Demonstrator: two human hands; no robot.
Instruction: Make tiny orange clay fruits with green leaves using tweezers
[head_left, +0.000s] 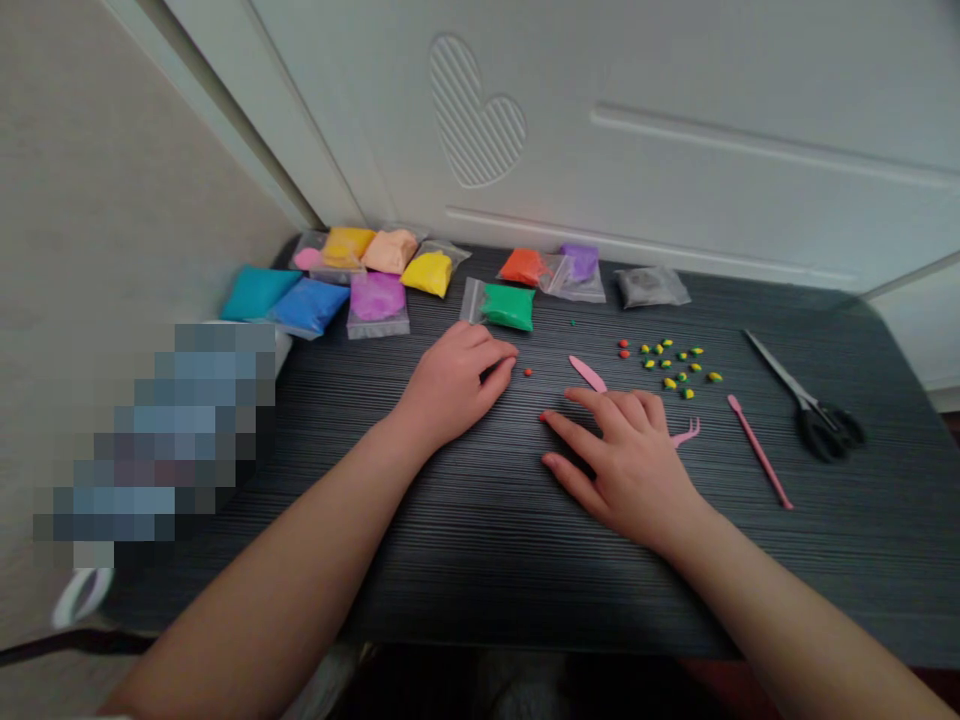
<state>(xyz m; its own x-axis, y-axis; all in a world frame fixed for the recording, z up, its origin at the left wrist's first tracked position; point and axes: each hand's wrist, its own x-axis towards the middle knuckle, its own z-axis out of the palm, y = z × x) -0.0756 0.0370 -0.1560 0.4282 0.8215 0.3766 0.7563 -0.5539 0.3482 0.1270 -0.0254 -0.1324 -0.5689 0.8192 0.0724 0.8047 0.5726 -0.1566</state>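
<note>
My left hand (466, 382) rests on the dark table with its fingers curled and thumb tip close to the index tip; whether a small bit lies between them is hidden. Just right of those tips sits a tiny red clay ball (528, 372). My right hand (630, 455) is open, thumb and index apart, the index tip touching a small red clay piece (542, 416). Beyond its fingers lies a pink clay knife (586, 373). A pink forked tool (686, 433) is partly covered by the right hand.
Yellow-and-green clay pieces (670, 383) and two red ones (623, 354) lie at right, near a pink stick tool (759, 450) and scissors (814, 410). Bagged clay, including a green packet (508, 306) and blue packet (309, 306), lines the back. A white panel (675, 190) stands behind.
</note>
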